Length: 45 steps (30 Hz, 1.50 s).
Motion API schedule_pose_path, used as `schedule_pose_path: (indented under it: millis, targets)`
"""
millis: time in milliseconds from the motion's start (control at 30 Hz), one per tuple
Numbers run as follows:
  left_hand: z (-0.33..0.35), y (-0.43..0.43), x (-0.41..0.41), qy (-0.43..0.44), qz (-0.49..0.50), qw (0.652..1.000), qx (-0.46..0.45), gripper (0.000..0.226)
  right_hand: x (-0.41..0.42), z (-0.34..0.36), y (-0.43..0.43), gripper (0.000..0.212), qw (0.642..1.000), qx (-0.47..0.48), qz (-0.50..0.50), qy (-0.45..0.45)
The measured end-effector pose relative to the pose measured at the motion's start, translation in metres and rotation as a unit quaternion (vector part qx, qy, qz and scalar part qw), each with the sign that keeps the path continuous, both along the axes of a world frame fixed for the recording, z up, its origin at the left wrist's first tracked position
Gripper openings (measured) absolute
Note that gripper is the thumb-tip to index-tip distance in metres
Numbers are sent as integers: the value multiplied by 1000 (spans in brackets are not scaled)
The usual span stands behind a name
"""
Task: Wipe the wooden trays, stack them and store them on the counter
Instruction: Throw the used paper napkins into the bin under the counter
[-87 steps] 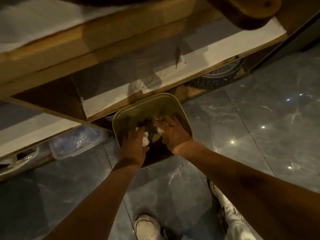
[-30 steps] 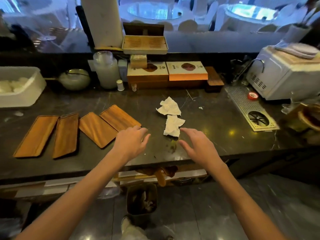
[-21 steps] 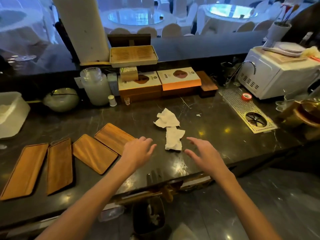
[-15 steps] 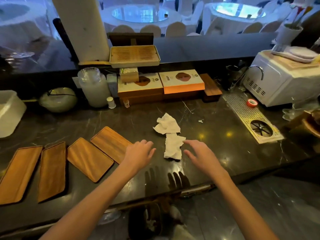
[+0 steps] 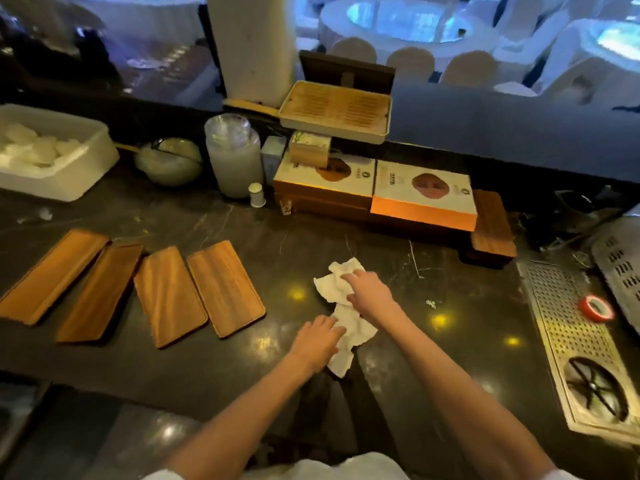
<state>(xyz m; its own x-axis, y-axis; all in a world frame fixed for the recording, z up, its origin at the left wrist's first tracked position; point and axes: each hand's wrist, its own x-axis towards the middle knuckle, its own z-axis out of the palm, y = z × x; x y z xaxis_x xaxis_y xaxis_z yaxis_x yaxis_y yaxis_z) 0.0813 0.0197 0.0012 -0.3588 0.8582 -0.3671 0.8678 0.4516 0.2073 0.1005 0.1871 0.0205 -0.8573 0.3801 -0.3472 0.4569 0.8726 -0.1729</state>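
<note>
Both hands now press crumpled paper tissues (image 5: 334, 284) on glossy counter (image 5: 450, 299).

Dark marble counter (image 5: 207, 368). Four wooden trays (image 5: 227, 287) lie side by side, fanned, along the left half near the front edge. Two crumpled paper towels (image 5: 334, 285) sit mid-counter, one just behind the other. White tub (image 5: 69, 168) at the back left corner, then a lidded bowl (image 5: 169, 166), a frosted jar (image 5: 235, 161), boxes (image 5: 424, 192) and a dark wooden block (image 5: 491, 230) along the back edge. Perforated metal drain tray (image 5: 568, 327) with a red tape roll (image 5: 595, 308) at the right edge.
</note>
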Motion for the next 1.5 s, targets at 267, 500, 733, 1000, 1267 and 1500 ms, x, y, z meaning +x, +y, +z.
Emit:
schedule_pose_path:
  millis: [267, 500, 733, 1000, 1267, 1500]
  targets:
    - [-22, 21, -13, 19, -9, 997, -73, 59, -37, -48, 13, 57, 994, -6, 84, -64]
    - [-23, 23, -12, 29, 26, 999, -20, 29, -32, -63, 36, 42, 998, -41, 35, 28]
    - [-11, -18, -16, -124, 241, 948, 165, 9, 15, -44, 53, 28, 961, -199, -119, 149]
    - [9, -65, -23, -190, 307, 888, 284, 17, 60, -25, -7, 20, 926, -276, -189, 176]
    - [29, -129, -35, -208, 356, 853, 320, 40, 37, 8, -100, 33, 899, -350, -133, 227]
    - [55, -212, -50, -217, 387, 816, 370, 24, 9, 37, -187, 34, 904, -316, -95, 273]
